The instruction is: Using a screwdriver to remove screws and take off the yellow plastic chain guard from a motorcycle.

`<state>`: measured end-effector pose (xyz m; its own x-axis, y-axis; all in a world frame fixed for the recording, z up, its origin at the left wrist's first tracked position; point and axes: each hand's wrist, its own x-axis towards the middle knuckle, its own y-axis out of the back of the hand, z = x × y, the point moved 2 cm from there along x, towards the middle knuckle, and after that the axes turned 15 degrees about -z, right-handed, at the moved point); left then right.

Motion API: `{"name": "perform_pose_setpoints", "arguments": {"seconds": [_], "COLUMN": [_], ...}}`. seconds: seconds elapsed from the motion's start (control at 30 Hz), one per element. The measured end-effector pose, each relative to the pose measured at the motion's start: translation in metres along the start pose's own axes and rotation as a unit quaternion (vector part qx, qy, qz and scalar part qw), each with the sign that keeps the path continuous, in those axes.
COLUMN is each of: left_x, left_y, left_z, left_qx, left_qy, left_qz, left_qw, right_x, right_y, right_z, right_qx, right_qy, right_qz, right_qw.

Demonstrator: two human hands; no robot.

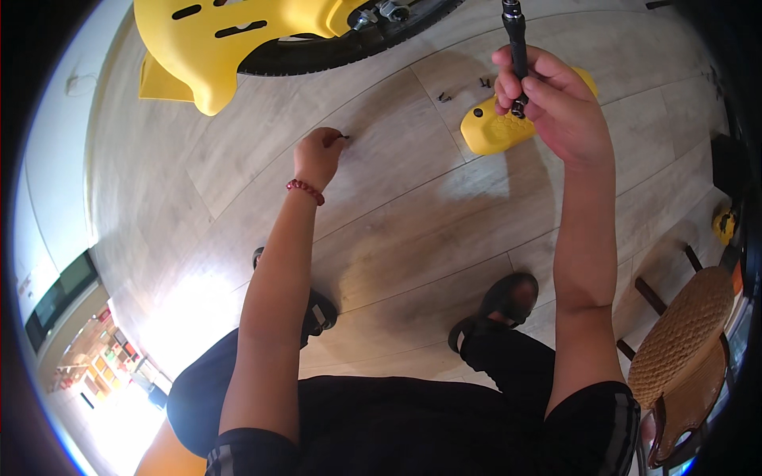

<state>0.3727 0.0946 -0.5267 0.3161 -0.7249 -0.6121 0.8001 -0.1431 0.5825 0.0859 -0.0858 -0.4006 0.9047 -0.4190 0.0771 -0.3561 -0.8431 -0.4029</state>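
Note:
My left hand (317,156), with a red bead bracelet at the wrist, is closed in a pinch above the floor. A small dark piece (344,137), which looks like a screw, pokes out from its fingertips. In my raised right hand (573,111) is a black rod-shaped hand tool (516,49) with socket-like ends, held nearly upright between thumb and fingers. Behind that hand a yellow plastic cover (493,132) with a dark round spot lies on the floor. Several small dark screws (444,97) lie loose just left of the cover.
At the top left stands a yellow plastic body (194,47) with slots, beside a black tyre (333,54) and metal axle nuts (390,11). A brown woven-seat chair (683,337) is at the lower right. My black shoes (508,301) rest on the wood-look floor (397,230).

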Motion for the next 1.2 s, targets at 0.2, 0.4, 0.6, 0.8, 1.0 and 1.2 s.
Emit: {"name": "perform_pose_setpoints", "arguments": {"seconds": [0.2,0.4,0.6,0.8,1.0,1.2], "left_x": [-0.004,0.004,0.007,0.006,-0.002,-0.018], "left_y": [0.001,0.008,0.011,0.011,0.011,0.013], "left_z": [0.0,-0.009,-0.01,-0.013,-0.008,0.054], "left_qx": [0.039,0.059,0.083,0.042,0.02,-0.064], "left_qy": [-0.004,0.02,0.017,0.014,0.03,-0.075], "left_qz": [0.042,0.055,0.044,0.036,0.127,0.228], "left_qw": [0.998,0.997,0.995,0.998,0.991,0.969], "right_x": [0.006,0.007,0.006,0.002,0.005,0.038], "right_y": [-0.006,-0.008,0.0,0.002,-0.008,-0.029], "right_z": [0.0,-0.007,-0.012,-0.02,-0.023,-0.032], "right_qx": [-0.001,-0.004,-0.001,0.041,0.071,-0.017], "right_qy": [-0.005,0.01,0.03,0.047,0.06,0.043], "right_qz": [-0.019,-0.04,-0.058,-0.031,0.012,0.163], "right_qw": [1.0,0.999,0.998,0.998,0.996,0.986]}}
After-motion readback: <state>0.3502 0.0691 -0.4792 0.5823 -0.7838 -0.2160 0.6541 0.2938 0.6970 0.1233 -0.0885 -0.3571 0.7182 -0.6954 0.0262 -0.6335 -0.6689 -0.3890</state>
